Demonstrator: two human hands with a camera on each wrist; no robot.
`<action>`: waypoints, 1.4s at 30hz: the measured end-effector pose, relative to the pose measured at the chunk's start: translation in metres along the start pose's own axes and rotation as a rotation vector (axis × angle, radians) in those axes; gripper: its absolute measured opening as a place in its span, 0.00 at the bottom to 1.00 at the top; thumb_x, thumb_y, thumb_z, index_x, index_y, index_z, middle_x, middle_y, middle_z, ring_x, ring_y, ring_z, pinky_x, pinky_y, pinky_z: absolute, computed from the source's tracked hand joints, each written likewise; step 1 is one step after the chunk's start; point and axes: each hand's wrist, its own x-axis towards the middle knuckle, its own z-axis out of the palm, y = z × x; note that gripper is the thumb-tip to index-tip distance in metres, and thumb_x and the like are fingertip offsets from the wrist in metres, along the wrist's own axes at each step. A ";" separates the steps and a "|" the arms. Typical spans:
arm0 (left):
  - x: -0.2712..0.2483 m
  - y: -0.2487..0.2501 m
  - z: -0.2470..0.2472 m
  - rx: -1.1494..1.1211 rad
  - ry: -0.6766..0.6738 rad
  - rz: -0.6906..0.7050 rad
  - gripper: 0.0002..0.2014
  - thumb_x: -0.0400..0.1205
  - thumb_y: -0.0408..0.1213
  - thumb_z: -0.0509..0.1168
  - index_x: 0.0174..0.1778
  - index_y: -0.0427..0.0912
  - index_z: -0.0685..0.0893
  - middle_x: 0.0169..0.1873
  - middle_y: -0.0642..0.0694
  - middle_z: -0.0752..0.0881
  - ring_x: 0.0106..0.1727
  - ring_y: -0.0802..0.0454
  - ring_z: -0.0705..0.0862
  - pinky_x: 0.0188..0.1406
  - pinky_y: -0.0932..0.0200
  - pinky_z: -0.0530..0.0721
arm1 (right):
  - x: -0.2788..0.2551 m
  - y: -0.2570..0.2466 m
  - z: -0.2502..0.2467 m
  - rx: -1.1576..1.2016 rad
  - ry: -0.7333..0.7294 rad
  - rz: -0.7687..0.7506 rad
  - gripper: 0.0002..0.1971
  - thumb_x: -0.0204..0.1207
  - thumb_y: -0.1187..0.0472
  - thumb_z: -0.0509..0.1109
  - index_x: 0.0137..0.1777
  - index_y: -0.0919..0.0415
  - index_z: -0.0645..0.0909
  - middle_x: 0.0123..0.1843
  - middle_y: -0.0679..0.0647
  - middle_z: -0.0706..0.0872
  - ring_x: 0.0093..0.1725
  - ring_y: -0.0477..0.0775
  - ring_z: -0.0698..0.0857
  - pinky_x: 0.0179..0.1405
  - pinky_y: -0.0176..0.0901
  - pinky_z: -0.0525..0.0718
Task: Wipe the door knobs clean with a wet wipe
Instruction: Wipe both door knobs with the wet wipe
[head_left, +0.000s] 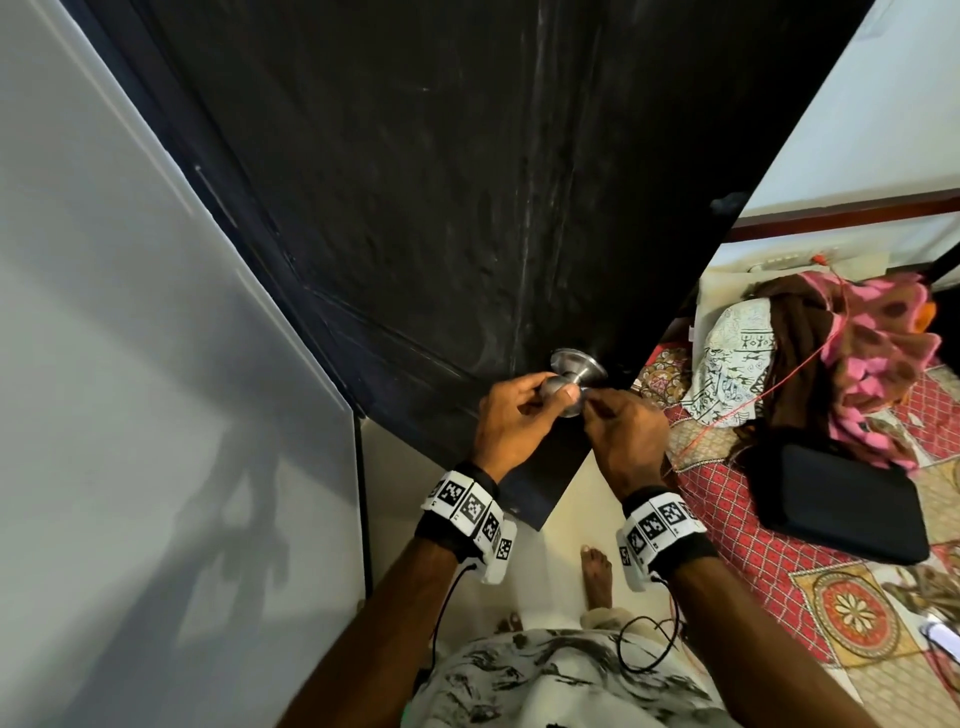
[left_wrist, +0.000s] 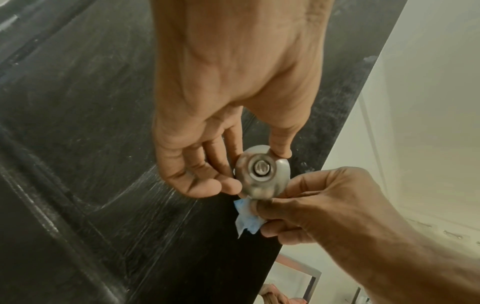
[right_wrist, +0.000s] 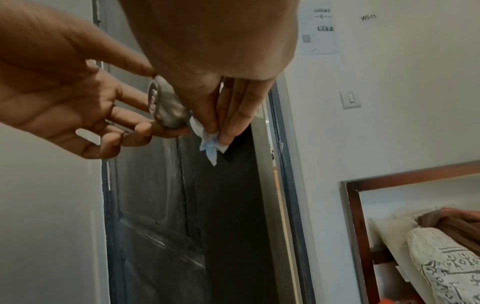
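A round silver door knob (head_left: 567, 383) (left_wrist: 262, 172) (right_wrist: 168, 109) sticks out of a black door (head_left: 441, 208) near its free edge. My left hand (head_left: 511, 415) (left_wrist: 228, 160) holds the knob between thumb and fingertips. My right hand (head_left: 618, 431) (left_wrist: 311, 203) (right_wrist: 221, 115) pinches a crumpled pale blue wet wipe (left_wrist: 248, 218) (right_wrist: 210, 142) and presses it against the knob's lower right side. Most of the wipe is hidden inside the fingers.
A grey wall (head_left: 130, 364) stands left of the door. To the right lies a bed (head_left: 779, 545) with a patterned red cover, a black case (head_left: 841, 504), a pillow and heaped clothes. A bare foot (head_left: 597, 571) stands on the pale floor below.
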 end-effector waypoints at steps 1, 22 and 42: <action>0.000 0.001 0.000 0.001 0.001 0.001 0.13 0.84 0.42 0.75 0.62 0.43 0.91 0.49 0.47 0.95 0.51 0.56 0.93 0.52 0.61 0.91 | 0.000 -0.002 0.002 0.006 -0.002 -0.010 0.07 0.75 0.61 0.78 0.51 0.60 0.94 0.44 0.59 0.95 0.36 0.63 0.91 0.35 0.51 0.90; -0.005 0.009 -0.002 0.012 -0.010 -0.023 0.12 0.84 0.44 0.74 0.61 0.47 0.92 0.48 0.51 0.95 0.52 0.61 0.92 0.51 0.69 0.87 | 0.003 -0.026 -0.058 0.026 0.277 -0.131 0.13 0.78 0.62 0.81 0.62 0.61 0.92 0.39 0.54 0.85 0.34 0.44 0.76 0.31 0.34 0.73; -0.007 0.010 -0.001 -0.017 0.006 -0.036 0.08 0.84 0.42 0.74 0.58 0.51 0.91 0.46 0.50 0.95 0.45 0.66 0.90 0.47 0.68 0.87 | -0.001 -0.005 -0.040 0.010 0.087 -0.121 0.09 0.80 0.59 0.79 0.57 0.60 0.91 0.39 0.52 0.87 0.32 0.48 0.80 0.27 0.41 0.77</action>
